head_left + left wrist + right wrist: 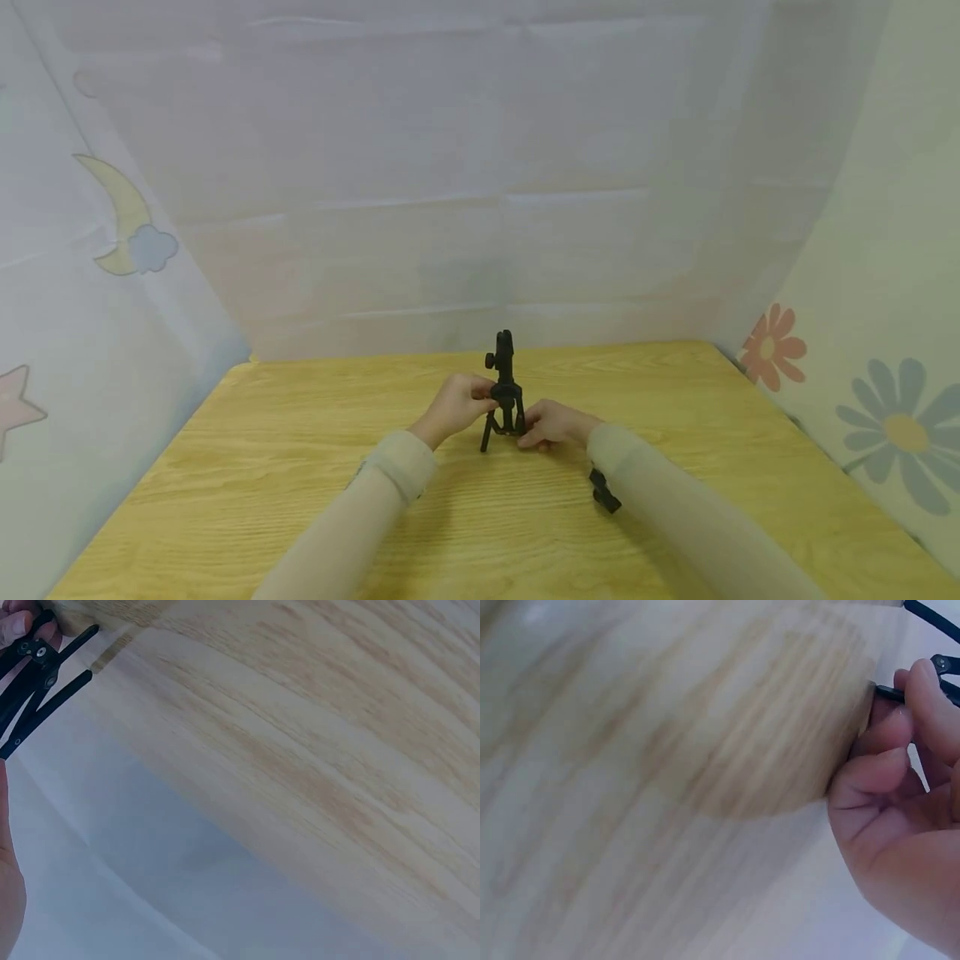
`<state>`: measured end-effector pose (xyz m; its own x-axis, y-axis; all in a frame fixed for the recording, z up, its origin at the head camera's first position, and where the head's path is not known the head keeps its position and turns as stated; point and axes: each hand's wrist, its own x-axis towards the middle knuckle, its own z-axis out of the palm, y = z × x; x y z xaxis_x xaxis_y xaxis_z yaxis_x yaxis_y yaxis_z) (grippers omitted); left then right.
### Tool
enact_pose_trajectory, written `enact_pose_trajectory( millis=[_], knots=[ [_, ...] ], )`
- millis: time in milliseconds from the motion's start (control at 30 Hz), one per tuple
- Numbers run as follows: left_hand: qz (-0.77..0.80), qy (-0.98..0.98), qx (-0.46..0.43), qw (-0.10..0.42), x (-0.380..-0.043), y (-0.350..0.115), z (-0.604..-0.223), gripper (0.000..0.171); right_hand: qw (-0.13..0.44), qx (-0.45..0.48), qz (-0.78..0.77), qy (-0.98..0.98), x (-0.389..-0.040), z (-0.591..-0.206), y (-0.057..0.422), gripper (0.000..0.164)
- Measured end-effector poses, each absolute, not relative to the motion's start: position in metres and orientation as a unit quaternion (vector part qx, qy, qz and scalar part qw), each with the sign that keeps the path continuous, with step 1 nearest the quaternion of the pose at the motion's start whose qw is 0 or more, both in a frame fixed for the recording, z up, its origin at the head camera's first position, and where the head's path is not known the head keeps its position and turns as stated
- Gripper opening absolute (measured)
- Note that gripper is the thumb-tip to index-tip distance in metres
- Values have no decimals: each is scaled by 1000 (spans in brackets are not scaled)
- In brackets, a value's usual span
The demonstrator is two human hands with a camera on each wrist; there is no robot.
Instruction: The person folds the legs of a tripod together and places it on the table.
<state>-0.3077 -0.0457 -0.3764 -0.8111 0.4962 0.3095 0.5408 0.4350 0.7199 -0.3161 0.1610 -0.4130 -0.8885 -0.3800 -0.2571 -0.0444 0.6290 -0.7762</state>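
Table (247,467) of yellow wood, pale wall (390,167) behind; left grip (459,407) pinches black tripod (506,392), right grip (558,423) its leg (521,415)

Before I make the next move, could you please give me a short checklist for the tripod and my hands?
1. Tripod upright: ok, its head points up in the head view.
2. Left hand steadying it: ok, the fingers grip it below the head.
3. All feet resting on the table: cannot tell, the right hand hides part of the base.
4. Legs locked in their spread: cannot tell; they stand apart, but no lock is readable.
5. Right hand free: not ok, it pinches one leg near its end.
6. Loose black piece clear of the right sleeve: cannot tell, it lies close beside it.
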Motion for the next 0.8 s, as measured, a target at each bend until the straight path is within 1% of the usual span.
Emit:
enact_pose_trajectory(
  millis=[133, 267, 467, 567, 800],
  knots=[
    [-430, -848, -309, 30, -306, -47, -376, 13, 195, -138, -391, 889, -315, -411, 158, 14],
    [-422, -856, -297, 37, -305, -48, -376, 16, 190, -147, -386, 891, -315, -408, 158, 6],
    [-387, -873, -292, 59, -304, -47, -377, 26, 163, -152, -382, 897, -314, -405, 160, 5],
    [-371, -881, -285, 62, -302, -46, -377, 31, 149, -150, -385, 898, -311, -405, 160, 4],
    [-395, -876, -275, 35, -296, -45, -374, 33, 94, -150, -392, 903, -308, -410, 158, 5]
  ],
)
